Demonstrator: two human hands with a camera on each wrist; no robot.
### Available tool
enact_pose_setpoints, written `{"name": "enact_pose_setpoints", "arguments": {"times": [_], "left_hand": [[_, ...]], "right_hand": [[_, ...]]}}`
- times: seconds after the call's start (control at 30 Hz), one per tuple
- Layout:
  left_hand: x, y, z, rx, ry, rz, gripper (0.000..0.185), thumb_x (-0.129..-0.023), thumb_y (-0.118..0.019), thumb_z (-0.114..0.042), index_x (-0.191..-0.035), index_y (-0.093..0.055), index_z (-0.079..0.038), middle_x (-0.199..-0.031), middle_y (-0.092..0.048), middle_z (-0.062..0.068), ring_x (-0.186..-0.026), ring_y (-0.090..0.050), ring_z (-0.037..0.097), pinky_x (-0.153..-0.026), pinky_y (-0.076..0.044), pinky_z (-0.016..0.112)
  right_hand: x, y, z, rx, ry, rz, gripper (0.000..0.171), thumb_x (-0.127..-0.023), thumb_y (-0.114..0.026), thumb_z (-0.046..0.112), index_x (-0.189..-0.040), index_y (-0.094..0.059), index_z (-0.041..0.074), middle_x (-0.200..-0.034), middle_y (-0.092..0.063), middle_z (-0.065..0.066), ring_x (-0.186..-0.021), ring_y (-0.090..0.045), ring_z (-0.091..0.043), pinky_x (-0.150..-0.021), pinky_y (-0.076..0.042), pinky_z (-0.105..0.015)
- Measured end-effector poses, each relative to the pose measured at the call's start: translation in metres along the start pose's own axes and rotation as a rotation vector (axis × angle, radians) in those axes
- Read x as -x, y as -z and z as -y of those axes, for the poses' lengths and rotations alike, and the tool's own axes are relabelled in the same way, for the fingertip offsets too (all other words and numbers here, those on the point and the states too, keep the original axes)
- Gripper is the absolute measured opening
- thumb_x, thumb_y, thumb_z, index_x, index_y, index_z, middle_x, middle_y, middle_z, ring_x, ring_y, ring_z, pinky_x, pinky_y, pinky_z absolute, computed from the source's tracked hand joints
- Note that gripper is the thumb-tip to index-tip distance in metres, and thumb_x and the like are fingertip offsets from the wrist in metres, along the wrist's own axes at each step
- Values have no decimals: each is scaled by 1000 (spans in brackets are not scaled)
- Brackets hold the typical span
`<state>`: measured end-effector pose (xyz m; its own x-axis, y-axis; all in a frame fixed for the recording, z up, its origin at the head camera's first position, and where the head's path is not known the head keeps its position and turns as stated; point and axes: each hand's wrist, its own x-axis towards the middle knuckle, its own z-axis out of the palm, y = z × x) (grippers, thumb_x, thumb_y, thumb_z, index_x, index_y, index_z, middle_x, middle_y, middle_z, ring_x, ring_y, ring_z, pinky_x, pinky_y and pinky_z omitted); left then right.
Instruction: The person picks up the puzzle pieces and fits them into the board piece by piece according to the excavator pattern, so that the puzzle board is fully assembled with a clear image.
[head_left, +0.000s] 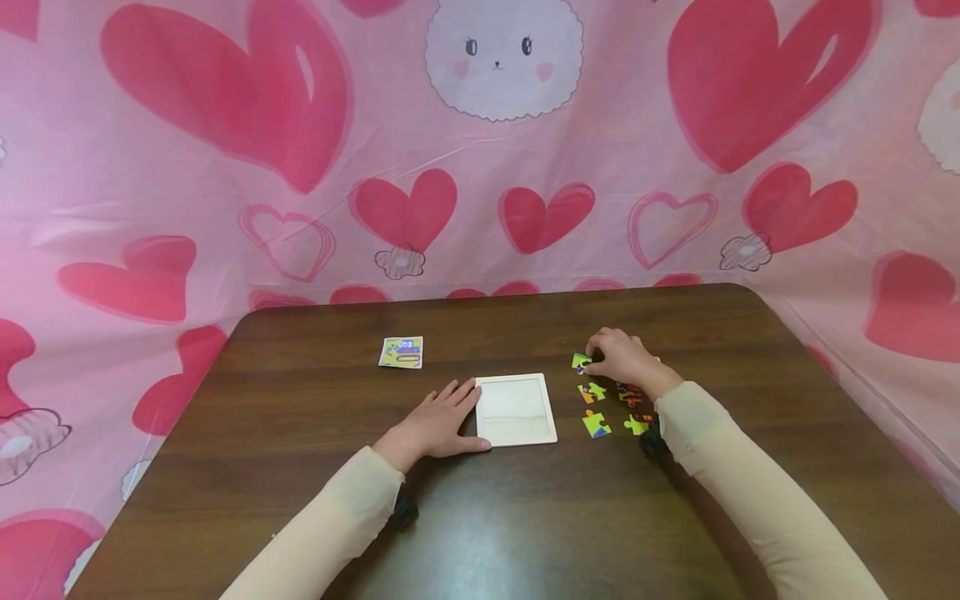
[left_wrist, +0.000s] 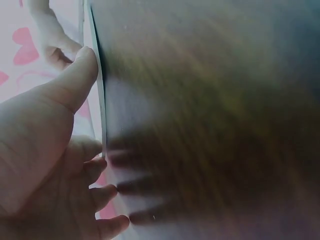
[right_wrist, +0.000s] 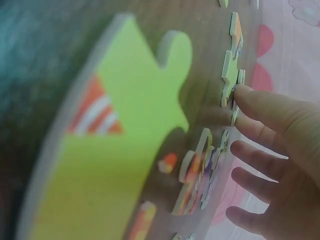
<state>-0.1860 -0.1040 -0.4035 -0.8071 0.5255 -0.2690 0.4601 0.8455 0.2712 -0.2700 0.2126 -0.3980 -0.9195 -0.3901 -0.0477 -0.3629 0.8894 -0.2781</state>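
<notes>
**Left hand steadies the tray, right hand on a puzzle piece**

We see a dark wooden table [head_left: 315,467] with a pink heart-printed cloth [head_left: 187,167] hanging behind and around it. Near the middle of the table lies a white puzzle tray [head_left: 517,410], flat, with nothing in it.

The left hand [head_left: 438,423] lies flat on the table just beside the tray's left edge, fingers straight and close together, the thumb along the near corner. The left wrist view shows the thumb [left_wrist: 75,82] touching the thin white edge of the tray [left_wrist: 101,100]; the grip is spread and relaxed, holding nothing.

The right hand [head_left: 626,360] is to the right of the tray, over a loose scatter of colourful puzzle pieces [head_left: 596,423]. Its fingertips come down on a green piece [head_left: 581,362] at the far left of the scatter. In the right wrist view the fingertips [right_wrist: 247,97] touch the edge of that green piece [right_wrist: 230,75], the fingers gently curved; whether the thumb closes on it as a pinch, we cannot tell.

A large green piece with an orange striped cone [right_wrist: 115,150] lies close to that camera. A small picture card [head_left: 401,352] sits well apart, to the far left of the tray.
</notes>
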Motion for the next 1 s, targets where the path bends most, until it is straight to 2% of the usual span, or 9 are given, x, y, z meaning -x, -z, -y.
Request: {"name": "enact_pose_setpoints", "arguments": {"times": [0.27, 0.4, 0.57, 0.8, 1.0], "left_hand": [[1, 1, -3, -14, -2, -5, 88, -83, -54, -59, -146, -23, -6, -151, -16, 10, -137, -13, 31, -106, -16, 50], [2, 1, -4, -22, 0, -8, 88, -83, -54, -58, -146, -23, -5, -151, -16, 10, -137, -13, 30, -106, -16, 49], [2, 1, -6, -27, 1, -7, 88, -84, -55, -57, -145, -23, -2, -151, -16, 12, -137, -14, 30, -106, -16, 49], [1, 1, -8, -48, 21, 5, 89, -83, -56, -57, -145, -24, -1, -150, -18, 13, -136, -15, 30, -105, -17, 50], [0, 2, -10, -60, 31, 18, 89, -84, -56, -57, -144, -23, 0, -150, -18, 13, -136, -15, 30, -105, -17, 49]], "right_hand": [[-4, 1, 6, 22, 34, -26, 21, -78, -74, 23, -88, -65, 7, -104, -57, -14, -99, -50, -34, -84, -33, -59], [-7, 5, 15, 2, 78, -66, 22, -77, -74, 24, -87, -64, 8, -94, -59, -9, -90, -52, -30, -81, -34, -57], [-11, 10, 34, -57, 147, -100, 21, -77, -75, 21, -87, -64, 7, -83, -62, -2, -78, -53, -21, -79, -35, -51], [-13, 7, 68, -91, 266, -107, 22, -77, -75, 20, -90, -64, 7, -85, -63, -2, -82, -58, -19, -84, -39, -47], [-17, -7, 91, -79, 339, -85, 20, -78, -73, 22, -90, -64, 9, -85, -61, 0, -82, -55, -17, -84, -37, -46]]}}
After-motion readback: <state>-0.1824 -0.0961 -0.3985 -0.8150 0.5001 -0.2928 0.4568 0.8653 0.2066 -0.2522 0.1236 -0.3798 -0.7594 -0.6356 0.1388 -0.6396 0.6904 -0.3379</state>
